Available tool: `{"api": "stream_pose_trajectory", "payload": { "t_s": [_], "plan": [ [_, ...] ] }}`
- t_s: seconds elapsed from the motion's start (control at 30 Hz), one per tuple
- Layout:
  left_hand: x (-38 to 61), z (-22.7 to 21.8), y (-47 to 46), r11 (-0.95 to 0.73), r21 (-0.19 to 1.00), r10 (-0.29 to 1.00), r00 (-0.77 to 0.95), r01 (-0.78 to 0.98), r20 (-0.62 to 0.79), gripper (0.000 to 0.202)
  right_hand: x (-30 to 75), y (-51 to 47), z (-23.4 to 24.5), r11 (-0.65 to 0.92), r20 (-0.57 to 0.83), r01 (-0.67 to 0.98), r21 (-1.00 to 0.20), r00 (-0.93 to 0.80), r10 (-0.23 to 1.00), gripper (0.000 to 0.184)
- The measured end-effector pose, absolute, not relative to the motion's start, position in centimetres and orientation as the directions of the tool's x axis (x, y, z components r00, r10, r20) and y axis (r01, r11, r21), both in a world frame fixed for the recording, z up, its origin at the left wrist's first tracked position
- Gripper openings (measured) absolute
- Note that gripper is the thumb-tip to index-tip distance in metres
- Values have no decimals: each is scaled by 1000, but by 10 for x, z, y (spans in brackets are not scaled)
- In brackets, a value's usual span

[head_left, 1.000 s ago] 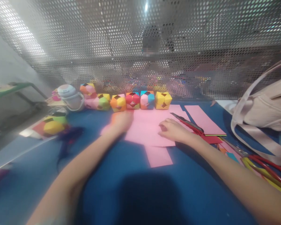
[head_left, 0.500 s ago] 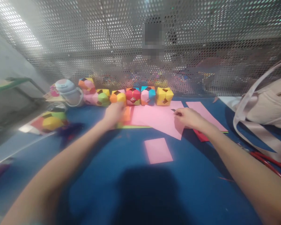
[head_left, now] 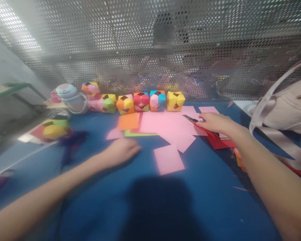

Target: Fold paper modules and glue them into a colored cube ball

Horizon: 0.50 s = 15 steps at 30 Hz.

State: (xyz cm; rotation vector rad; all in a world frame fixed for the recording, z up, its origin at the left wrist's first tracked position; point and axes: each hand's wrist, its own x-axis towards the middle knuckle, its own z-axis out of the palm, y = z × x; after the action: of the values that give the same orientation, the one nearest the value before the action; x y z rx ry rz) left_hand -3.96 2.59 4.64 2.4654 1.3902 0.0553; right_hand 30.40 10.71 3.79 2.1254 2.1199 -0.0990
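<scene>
My right hand [head_left: 212,121] is closed round a red-handled tool with dark pointed blades, seemingly scissors [head_left: 190,118], over the pink paper sheets [head_left: 163,124]. Red sheets [head_left: 219,143] lie beneath that hand. My left hand [head_left: 124,149] is over the blue table, its fingers curled downward and smeared by motion; whether it holds anything is hidden. Just behind it are a pink paper piece [head_left: 114,134] and an orange square [head_left: 128,121]. A pink paper rectangle [head_left: 169,159] lies flat between the hands, nearer to me.
Folded paper cubes, among them a yellow one [head_left: 175,101], line the back edge before a perforated metal panel [head_left: 130,60]. A white lidded container [head_left: 72,98] and another paper cube [head_left: 54,130] stand left. A beige bag [head_left: 288,110] with straps is at right.
My left hand has come away from the cubes toward me, uncovering the orange square. My right hand has shifted right, and more of the scissors shows. The pink sheets lie differently.
</scene>
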Motion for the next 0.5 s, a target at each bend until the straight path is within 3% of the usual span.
{"api": "stream_pose_trajectory", "payload": {
  "t_s": [0.1,0.13,0.23,0.3,0.37,0.43,0.5],
  "plan": [
    [-29,43,-5,-679,286,636,736,677,-232,24,307,110,32,30,-233,998,61,-15,972,41],
    [-26,43,-13,-719,325,566,789,614,-239,16,306,111,30,43,-241,997,66,-26,970,40],
    [-21,44,-24,-765,408,463,866,498,-188,21,305,112,28,51,-242,995,81,-30,970,36],
    [-22,44,-20,-769,371,504,851,520,-149,21,306,111,28,55,-244,995,80,-34,969,34],
    [-29,43,-10,-717,272,640,761,642,-109,32,310,111,29,53,-249,996,78,-32,968,32],
    [-41,41,5,-573,179,810,586,800,-25,36,314,113,30,46,-253,996,73,-26,967,30],
    [-57,40,22,-418,119,904,401,900,145,31,319,115,29,40,-254,997,66,-22,967,29]
  ]
}}
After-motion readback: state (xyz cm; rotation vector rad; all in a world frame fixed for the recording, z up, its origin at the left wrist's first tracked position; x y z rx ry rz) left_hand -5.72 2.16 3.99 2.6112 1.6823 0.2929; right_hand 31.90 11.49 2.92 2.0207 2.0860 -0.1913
